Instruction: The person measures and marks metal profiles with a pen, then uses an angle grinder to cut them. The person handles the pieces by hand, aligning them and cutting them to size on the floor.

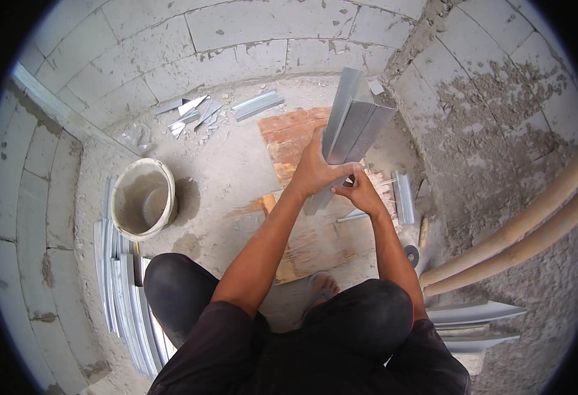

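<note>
Block-walled corner, concrete floor | left hand wraps fingers round metal channels, holding them upright over plywood | right hand pinches their lower end, steadying | bucket near left wall, offcuts at far wall

Both arms reach forward, left hand and right hand closed in grip.

metal channel silver-grey | bucket off-white, perhaps cement-stained | board reddish-brown | poles tan
</note>
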Motion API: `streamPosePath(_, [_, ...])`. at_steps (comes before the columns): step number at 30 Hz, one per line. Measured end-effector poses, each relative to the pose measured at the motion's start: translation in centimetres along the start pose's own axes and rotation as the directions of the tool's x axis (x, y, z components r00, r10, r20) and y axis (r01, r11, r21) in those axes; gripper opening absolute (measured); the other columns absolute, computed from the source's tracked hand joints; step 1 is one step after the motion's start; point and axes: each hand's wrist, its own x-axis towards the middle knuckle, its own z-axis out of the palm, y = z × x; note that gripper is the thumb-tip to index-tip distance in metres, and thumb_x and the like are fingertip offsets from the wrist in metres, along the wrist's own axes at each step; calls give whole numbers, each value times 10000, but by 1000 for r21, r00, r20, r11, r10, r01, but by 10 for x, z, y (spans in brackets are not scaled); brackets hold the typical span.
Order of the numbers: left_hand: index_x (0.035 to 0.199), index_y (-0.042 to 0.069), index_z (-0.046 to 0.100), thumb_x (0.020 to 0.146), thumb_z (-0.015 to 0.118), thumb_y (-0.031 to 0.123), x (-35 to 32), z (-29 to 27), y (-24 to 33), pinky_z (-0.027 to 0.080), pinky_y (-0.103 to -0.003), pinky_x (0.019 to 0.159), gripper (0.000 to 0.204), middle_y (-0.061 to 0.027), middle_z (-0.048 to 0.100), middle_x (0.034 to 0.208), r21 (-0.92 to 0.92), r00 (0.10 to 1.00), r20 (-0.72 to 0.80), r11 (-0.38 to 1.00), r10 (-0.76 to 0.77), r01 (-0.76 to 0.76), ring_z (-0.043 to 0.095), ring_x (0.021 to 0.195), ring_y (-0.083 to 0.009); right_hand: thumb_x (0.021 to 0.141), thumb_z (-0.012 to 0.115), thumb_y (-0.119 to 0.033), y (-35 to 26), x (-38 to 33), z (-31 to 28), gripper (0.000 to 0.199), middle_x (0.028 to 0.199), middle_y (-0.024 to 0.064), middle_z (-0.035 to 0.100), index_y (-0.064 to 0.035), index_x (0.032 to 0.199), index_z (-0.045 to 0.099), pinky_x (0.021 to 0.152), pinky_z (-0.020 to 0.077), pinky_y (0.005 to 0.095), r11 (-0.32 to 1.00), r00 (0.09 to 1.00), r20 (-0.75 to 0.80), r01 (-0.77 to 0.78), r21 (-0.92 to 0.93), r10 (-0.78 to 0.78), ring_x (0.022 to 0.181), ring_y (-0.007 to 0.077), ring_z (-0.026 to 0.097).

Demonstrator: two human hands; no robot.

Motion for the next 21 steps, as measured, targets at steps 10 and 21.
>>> streamPosePath(10, [1314,12,520,650,1007,432,0,3,-2,550,-414,960,924,-210,717,1181,49,999,-47,999,19,-17,710,1112,-316,831,831,-30,-18,-6,-5,610,1418,102,602,-63,1389,588,1116,462,446,989,1000,-9,3,-146,-4,1350,270,542])
streamPosePath(21, [1301,7,545,648,1009,429,-4,5,-9,566,-419,933,905,-208,736,1152,91,997,-59,995,43,-38,734,1059,-310,821,832,-26,-23,-7,-9,604,1372,114,645,-58,1381,609,1130,432,427,990,999,33,-10,-141,15,1319,267,560])
